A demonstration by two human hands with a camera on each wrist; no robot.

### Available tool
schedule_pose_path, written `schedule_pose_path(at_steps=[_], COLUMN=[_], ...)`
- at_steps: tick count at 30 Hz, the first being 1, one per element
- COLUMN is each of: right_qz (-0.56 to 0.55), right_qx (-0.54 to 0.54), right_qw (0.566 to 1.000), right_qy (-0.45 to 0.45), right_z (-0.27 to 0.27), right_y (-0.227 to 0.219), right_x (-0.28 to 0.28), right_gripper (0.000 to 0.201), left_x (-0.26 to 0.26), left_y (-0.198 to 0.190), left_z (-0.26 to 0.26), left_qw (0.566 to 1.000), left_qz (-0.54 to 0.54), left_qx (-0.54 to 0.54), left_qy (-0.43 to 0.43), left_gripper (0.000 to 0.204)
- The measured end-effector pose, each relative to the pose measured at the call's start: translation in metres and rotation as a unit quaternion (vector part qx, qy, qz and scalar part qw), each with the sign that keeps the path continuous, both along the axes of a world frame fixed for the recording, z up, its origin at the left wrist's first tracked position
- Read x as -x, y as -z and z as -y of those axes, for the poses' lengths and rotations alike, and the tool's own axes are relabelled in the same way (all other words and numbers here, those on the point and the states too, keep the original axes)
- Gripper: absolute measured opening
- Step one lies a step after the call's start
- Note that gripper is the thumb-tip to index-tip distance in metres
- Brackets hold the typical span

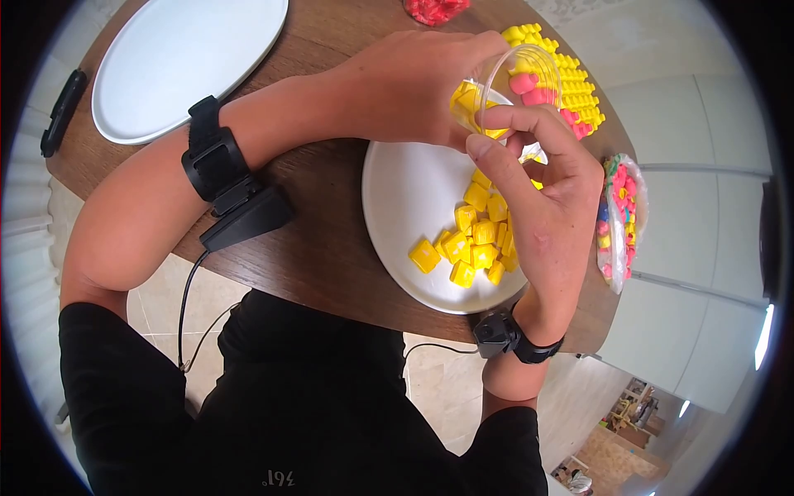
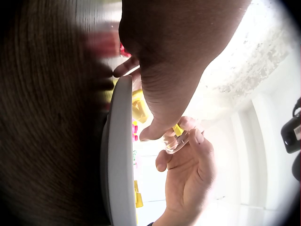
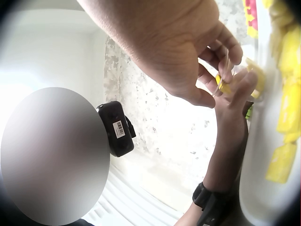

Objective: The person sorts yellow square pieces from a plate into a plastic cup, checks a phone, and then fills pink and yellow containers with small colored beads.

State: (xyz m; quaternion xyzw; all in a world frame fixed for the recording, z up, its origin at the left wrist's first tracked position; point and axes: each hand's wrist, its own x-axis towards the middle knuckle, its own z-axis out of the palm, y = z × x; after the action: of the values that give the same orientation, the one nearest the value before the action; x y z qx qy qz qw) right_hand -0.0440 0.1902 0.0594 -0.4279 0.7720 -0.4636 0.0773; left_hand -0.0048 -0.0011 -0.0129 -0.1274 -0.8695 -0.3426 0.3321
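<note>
A clear plastic cup (image 1: 523, 64) with yellow pieces (image 1: 469, 99) inside is tilted above a white plate (image 1: 389, 240). My left hand (image 1: 430, 87) grips the cup from its left side. On the near side, my right hand (image 1: 542, 190) pinches the cup's rim between thumb and fingers. Both hands (image 2: 169, 70) (image 2: 186, 174) meet around the cup in the left wrist view. In the right wrist view, a yellow piece (image 3: 223, 85) shows between the hands. Several yellow square pieces (image 1: 484, 233) lie on the plate below, partly hidden by my right hand.
An empty white oval plate (image 1: 186, 66) lies at the table's left. Yellow bumpy pieces (image 1: 583, 87) with pink ones are at the back right. A bag of coloured pieces (image 1: 624, 215) lies at the right edge, a red item (image 1: 436, 10) at the back.
</note>
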Motion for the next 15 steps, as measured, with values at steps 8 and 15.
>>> schedule_pose_path(at_steps=[8, 15], right_qz=[0.009, 0.000], right_qx=[0.004, 0.003], right_qw=[1.000, 1.000], right_qy=[0.002, -0.001], right_z=[0.0006, 0.0001], right_y=[-0.0001, 0.0002], right_x=[-0.0011, -0.0001], right_gripper=[0.014, 0.014], left_x=[0.0002, 0.0010], left_y=[0.0026, 0.0034], left_z=[0.0008, 0.0005], left_qw=[1.000, 1.000], left_qz=[0.001, -0.005], left_qx=[0.018, 0.018], left_qy=[-0.017, -0.016], left_gripper=[0.078, 0.079])
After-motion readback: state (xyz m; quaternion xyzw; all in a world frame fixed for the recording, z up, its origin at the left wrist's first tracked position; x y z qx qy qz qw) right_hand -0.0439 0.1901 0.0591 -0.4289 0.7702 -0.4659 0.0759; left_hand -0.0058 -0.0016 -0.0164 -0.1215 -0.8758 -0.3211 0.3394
